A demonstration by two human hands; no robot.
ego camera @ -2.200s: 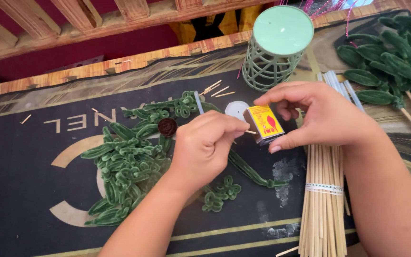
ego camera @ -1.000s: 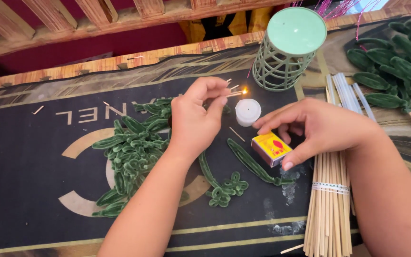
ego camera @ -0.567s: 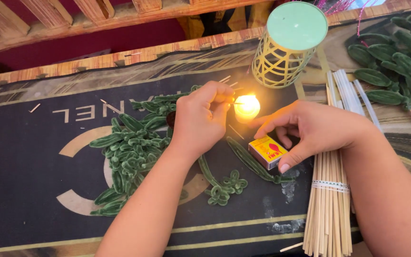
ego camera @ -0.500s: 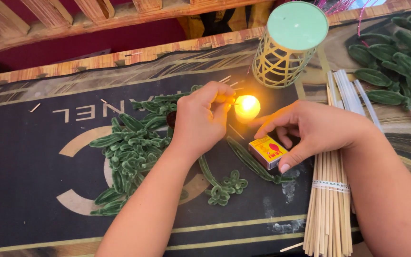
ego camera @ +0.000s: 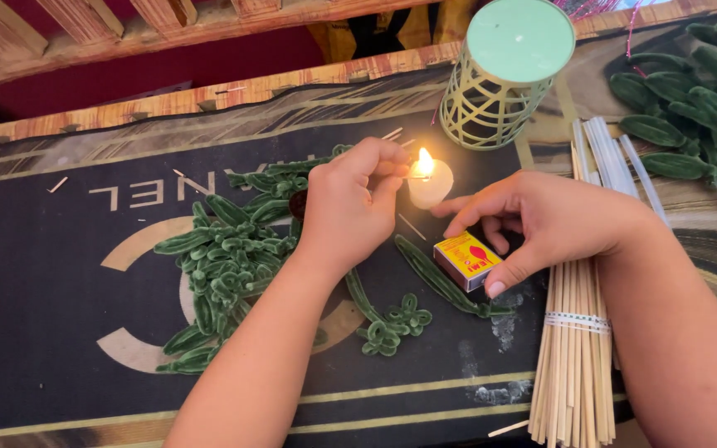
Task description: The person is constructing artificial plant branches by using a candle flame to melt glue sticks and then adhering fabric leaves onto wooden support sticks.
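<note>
The left hand (ego camera: 350, 207) pinches a lit match (ego camera: 412, 174) between closed fingers, its flame touching the top of a small white candle (ego camera: 431, 184) standing on the dark mat (ego camera: 60, 332) that covers the desk. Just right of the candle, the right hand (ego camera: 553, 220) grips a yellow and red matchbox (ego camera: 468, 260) between thumb and fingers, low over the mat. Left of the left hand lies a heap of green fuzzy leaf shapes (ego camera: 226, 257), with more green stems (ego camera: 437, 278) under and near the hands. A bundle of thin wooden sticks (ego camera: 573, 365) lies beneath the right wrist, at the near right. At the far side stands a pale green wire holder (ego camera: 504, 75) with a round lid, and more green leaves (ego camera: 690, 91) lie at the far right
</note>
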